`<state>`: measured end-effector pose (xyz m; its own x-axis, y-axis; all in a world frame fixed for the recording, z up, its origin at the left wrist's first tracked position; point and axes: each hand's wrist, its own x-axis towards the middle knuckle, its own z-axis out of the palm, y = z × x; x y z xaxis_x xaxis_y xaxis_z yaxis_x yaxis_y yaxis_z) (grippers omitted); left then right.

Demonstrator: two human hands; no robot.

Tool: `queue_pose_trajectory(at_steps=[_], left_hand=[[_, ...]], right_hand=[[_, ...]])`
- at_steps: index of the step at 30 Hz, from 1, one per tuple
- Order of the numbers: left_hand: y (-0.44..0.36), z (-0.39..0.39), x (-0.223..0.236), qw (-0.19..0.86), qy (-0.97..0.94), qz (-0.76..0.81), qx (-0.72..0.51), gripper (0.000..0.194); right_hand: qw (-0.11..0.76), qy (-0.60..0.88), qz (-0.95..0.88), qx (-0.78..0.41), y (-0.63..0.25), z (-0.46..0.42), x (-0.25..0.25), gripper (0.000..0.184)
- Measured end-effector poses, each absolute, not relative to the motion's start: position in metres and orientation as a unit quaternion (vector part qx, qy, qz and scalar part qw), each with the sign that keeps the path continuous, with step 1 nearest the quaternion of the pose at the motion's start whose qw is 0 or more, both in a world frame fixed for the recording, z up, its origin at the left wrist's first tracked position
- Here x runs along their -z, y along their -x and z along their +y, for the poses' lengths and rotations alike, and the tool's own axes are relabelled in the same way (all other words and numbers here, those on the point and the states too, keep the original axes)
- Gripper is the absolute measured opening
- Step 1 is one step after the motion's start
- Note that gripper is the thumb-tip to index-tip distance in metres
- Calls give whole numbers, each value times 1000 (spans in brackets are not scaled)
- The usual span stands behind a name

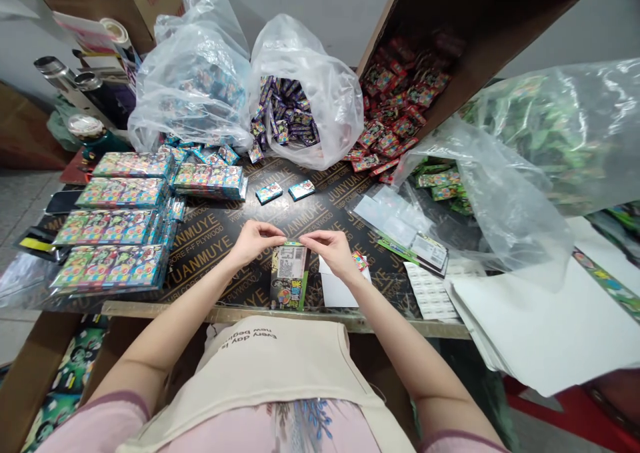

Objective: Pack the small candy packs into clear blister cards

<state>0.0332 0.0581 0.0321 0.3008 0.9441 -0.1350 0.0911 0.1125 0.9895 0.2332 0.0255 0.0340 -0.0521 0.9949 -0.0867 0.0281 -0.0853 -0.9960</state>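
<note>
Head view: left hand (259,241) and right hand (330,248), fingertips nearly together, pinch the far edge of the packet (290,281), probably to keep it straight. It sits at the table's (200,285) near side, label up. Beyond, a bag (343,106) gapes nearward, seemingly for easy reach; stacks (110,230) stand left, perhaps leaving the middle free.

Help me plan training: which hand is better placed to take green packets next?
Probably the right hand: green packets lie on its side, farther from the left hand. Both hands touch the printed pack.
</note>
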Motion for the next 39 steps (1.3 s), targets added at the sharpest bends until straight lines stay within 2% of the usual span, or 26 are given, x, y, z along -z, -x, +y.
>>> queue_pose_trajectory(at_steps=[7,13,17,20,22,25,28,32,39], left_hand=[[-34,55,-44,522,-636,453,-343,5],[-33,41,-52,361,-773,388,-349,18],[-38,33,-46,344,-798,362,-338,12],[-42,27,-40,330,-814,342,-333,15],[-44,24,-36,308,-822,337,-342,16],[-44,21,-34,283,-827,334,-352,15],[-45,20,-35,276,-824,337,-362,13],[-45,18,-36,284,-815,344,-370,12],[-44,16,-34,295,-797,370,-375,11]], right_hand=[[446,509,-496,-544,-234,27,-35,15],[467,504,-585,-431,-234,-1,-40,7],[446,476,-648,-393,-241,-12,-38,20],[439,528,-641,-343,-266,-3,-26,27],[399,612,-627,-272,-290,7,-12,20],[217,698,-651,-204,-319,15,14,5],[86,713,-673,-175,-330,13,33,6],[68,710,-679,-174,-331,8,42,11],[111,661,-722,-169,-330,-2,48,13]])
